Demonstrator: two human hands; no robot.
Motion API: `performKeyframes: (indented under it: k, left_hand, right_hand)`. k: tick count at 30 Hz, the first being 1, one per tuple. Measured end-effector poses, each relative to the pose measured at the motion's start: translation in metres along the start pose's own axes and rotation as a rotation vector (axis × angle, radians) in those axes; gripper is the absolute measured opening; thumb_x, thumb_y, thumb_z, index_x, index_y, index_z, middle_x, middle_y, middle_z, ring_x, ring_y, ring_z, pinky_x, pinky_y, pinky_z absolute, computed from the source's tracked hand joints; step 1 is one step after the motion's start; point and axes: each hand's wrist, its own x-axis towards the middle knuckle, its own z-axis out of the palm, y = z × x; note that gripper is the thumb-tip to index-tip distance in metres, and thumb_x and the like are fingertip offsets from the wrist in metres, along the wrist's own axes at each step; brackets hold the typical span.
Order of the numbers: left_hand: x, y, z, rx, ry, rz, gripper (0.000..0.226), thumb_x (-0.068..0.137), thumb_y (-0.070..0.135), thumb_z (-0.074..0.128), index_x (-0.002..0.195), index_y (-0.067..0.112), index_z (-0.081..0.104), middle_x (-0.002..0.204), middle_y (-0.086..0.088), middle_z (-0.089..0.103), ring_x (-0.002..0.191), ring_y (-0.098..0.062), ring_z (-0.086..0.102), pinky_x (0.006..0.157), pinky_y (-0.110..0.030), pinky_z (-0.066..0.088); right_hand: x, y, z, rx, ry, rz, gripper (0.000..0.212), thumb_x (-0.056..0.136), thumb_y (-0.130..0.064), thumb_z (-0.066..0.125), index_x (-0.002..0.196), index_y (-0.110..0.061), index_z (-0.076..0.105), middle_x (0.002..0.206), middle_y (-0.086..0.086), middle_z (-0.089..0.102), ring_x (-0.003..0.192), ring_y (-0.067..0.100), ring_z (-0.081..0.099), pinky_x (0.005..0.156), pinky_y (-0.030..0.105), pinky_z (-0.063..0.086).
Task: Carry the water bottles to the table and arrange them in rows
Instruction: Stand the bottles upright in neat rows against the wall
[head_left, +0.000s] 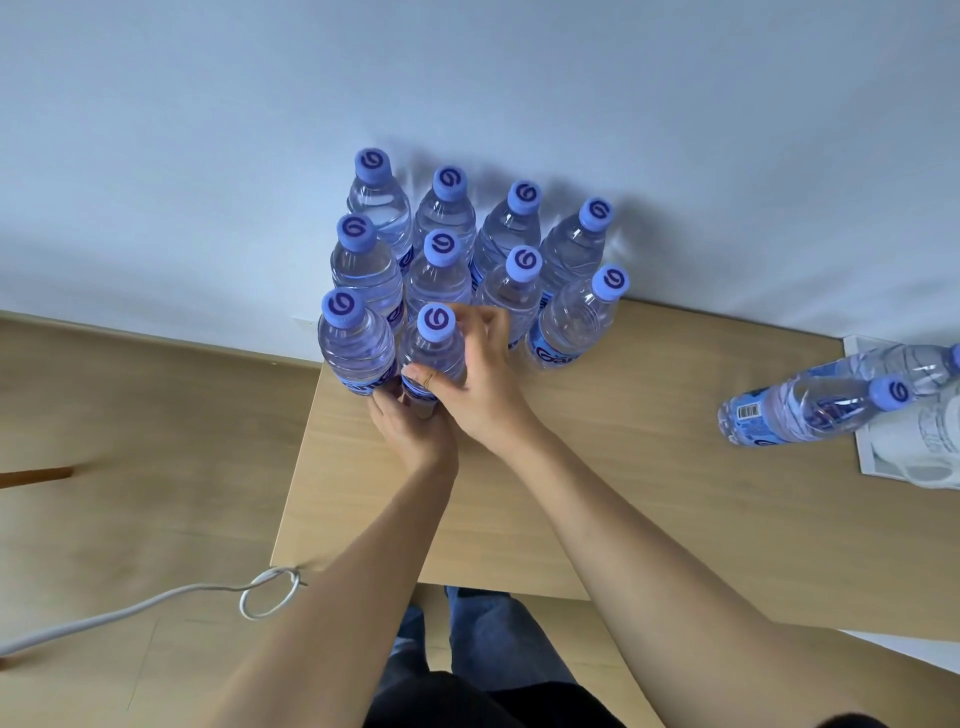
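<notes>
Several clear water bottles with blue caps stand upright in rows at the back left of the wooden table (597, 493). In the front row, a bottle (435, 345) stands next to the front-left bottle (356, 343). My right hand (478, 379) grips this bottle around its upper body, fingers curled round its far side. My left hand (410, 421) holds the same bottle at its base from the near side. Two more bottles (810, 410) lie on their sides at the table's right edge.
A white wall rises right behind the rows. A white tray or sheet (883, 457) lies at the far right under the lying bottles. A white cable (156, 603) with a loop lies on the wooden floor left of the table.
</notes>
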Motion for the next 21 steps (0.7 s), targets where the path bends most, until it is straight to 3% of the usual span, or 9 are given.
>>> performKeyframes:
  k: [6,10,13,17,19,21]
  left_hand:
    - [0.0,0.002,-0.004,0.048,-0.086,-0.024,0.045,0.079,0.005,0.067,0.12,-0.002,0.049,0.117,-0.016,0.052,0.113,-0.033,0.051,0.094,-0.053,0.046]
    - [-0.003,0.006,-0.017,0.101,-0.21,-0.069,0.065,0.073,0.006,0.077,0.13,0.005,0.047,0.116,-0.003,0.048,0.111,-0.02,0.047,0.1,-0.044,0.044]
    - [-0.01,0.005,-0.03,0.096,-0.289,-0.13,0.068,0.072,0.006,0.082,0.128,0.007,0.044,0.12,0.0,0.046,0.112,-0.019,0.047,0.1,-0.042,0.044]
    - [-0.023,0.007,-0.047,0.139,-0.451,-0.193,0.055,0.082,0.012,0.075,0.127,0.011,0.044,0.132,-0.003,0.049,0.108,-0.016,0.053,0.088,-0.037,0.05]
    - [-0.029,0.012,-0.053,0.143,-0.549,-0.203,0.049,0.084,0.012,0.073,0.125,0.012,0.046,0.129,-0.002,0.052,0.105,-0.015,0.055,0.076,-0.028,0.048]
    - [-0.036,0.021,-0.056,0.152,-0.645,-0.188,0.048,0.084,0.012,0.073,0.125,0.012,0.048,0.124,0.0,0.054,0.102,-0.014,0.056,0.066,-0.021,0.044]
  right_hand:
    - [0.0,0.004,0.001,0.021,0.001,0.002,0.062,0.08,-0.016,0.081,0.132,-0.01,0.049,0.122,0.001,0.033,0.129,0.018,0.041,0.1,0.002,0.027]
    - [0.001,0.001,-0.003,0.013,-0.036,0.044,0.069,0.079,-0.024,0.083,0.138,-0.018,0.046,0.124,-0.002,0.033,0.123,0.009,0.041,0.094,-0.003,0.025]
    - [-0.006,-0.002,-0.01,0.044,-0.025,0.082,0.079,0.079,-0.03,0.083,0.144,-0.024,0.04,0.13,-0.005,0.036,0.127,0.009,0.039,0.103,0.008,0.028]
    - [-0.028,0.0,-0.027,0.017,0.051,0.149,0.074,0.084,-0.035,0.078,0.145,-0.019,0.039,0.144,0.001,0.04,0.133,0.014,0.039,0.111,0.028,0.032]
    - [-0.043,0.004,-0.037,0.041,0.142,0.202,0.068,0.085,-0.033,0.076,0.142,-0.018,0.043,0.142,0.002,0.044,0.131,0.015,0.042,0.111,0.031,0.034]
    - [-0.06,0.008,-0.047,0.074,0.25,0.255,0.063,0.086,-0.032,0.076,0.14,-0.019,0.045,0.139,0.001,0.047,0.126,0.012,0.045,0.105,0.025,0.037]
